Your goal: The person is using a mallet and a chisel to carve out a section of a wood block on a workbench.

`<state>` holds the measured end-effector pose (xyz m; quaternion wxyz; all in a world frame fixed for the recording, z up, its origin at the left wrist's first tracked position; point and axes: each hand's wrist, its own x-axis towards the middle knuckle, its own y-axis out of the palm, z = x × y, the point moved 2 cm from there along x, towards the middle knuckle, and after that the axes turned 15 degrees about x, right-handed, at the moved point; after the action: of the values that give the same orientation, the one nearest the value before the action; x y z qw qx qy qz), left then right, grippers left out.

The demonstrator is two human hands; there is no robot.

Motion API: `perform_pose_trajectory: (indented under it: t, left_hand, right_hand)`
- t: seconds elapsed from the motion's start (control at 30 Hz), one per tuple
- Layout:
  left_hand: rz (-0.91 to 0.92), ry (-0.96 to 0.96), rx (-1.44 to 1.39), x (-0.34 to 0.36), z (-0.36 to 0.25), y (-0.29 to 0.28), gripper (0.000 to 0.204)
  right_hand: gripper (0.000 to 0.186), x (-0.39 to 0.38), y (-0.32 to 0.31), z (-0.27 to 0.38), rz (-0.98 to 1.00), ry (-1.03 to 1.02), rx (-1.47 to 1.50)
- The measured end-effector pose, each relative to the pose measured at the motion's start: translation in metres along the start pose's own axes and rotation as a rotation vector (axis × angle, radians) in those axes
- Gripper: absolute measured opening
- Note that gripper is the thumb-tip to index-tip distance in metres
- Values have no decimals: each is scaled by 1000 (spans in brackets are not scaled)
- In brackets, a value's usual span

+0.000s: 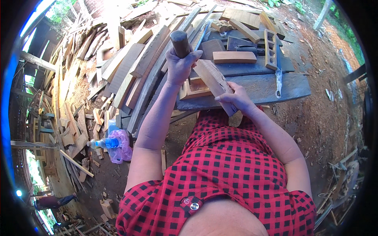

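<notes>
My left hand (180,70) is closed round the thick, dark, round handle (181,44) of what looks like a chisel, held upright. A thin dark shaft shows below the fist; its tip is hard to make out. My right hand (237,99) grips the near end of a pale wooden block (212,77), thumb on top and fingers round its far side. The block slants from upper left to lower right, and its edge looks rough. Beneath its left side lies a wooden piece with a recess (197,91), resting on the dark plank bench (252,88).
On the bench lie a reddish block (234,57), a slotted wooden frame (270,49) and a white strip (278,83). Long boards (138,59) are stacked to the left. Plastic bottles (104,143) and a pink bag (123,146) sit on the scrap-strewn ground. Another person (53,201) is far left.
</notes>
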<state>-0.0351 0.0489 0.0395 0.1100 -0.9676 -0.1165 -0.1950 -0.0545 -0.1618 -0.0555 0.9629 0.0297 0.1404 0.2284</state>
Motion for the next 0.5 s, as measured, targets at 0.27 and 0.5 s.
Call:
perform_pose_trajectory:
  t: [0.27,0.5]
  left_hand:
    - [29,-19,22,-1,16,8,14]
    - [70,-42,81,-5,22,18,13]
  right_hand:
    - [80,2,-5,-3,14,-22,-3]
    - [79,3,-5,-5,15,-18,-13]
